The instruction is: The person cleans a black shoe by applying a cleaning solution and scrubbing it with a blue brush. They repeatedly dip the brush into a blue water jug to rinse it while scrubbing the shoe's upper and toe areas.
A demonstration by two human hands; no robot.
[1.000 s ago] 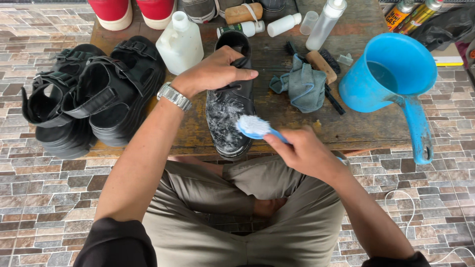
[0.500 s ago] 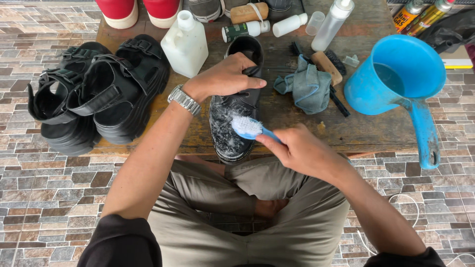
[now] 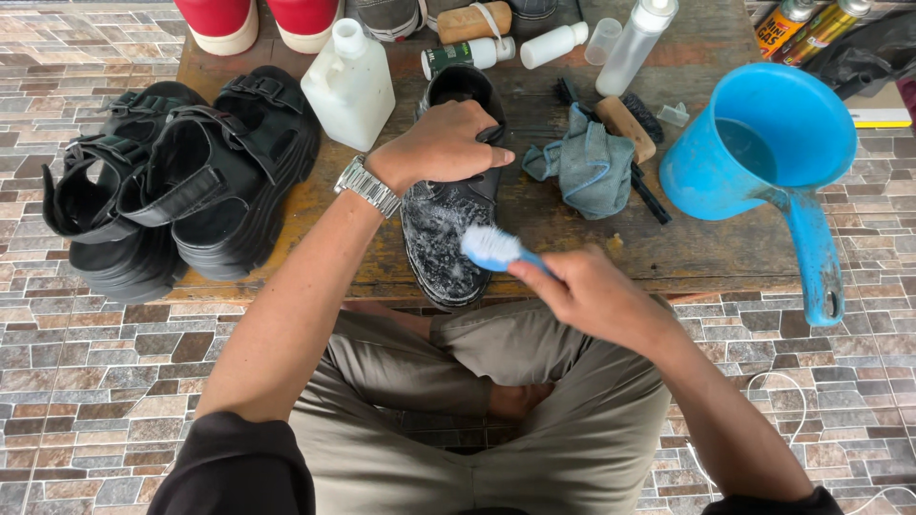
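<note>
Shoe (image 3: pixel 448 224), black and soapy, lies on the desk (image 3: pixel 572 248) at its near edge, between the black sandals (image 3: pixel 181 181) and the blue scoop (image 3: pixel 763 143). Left hand (image 3: pixel 441 143) rests on its upper, fingers closed around the shoe. Right hand (image 3: pixel 592 296) has its fingers gripping a blue brush (image 3: pixel 491 248) against the shoe's toe.

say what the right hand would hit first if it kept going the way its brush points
Most likely the soapy black shoe: the right hand aims the blue brush up-left at it. Depth is unclear, so bristles may touch already.
</note>
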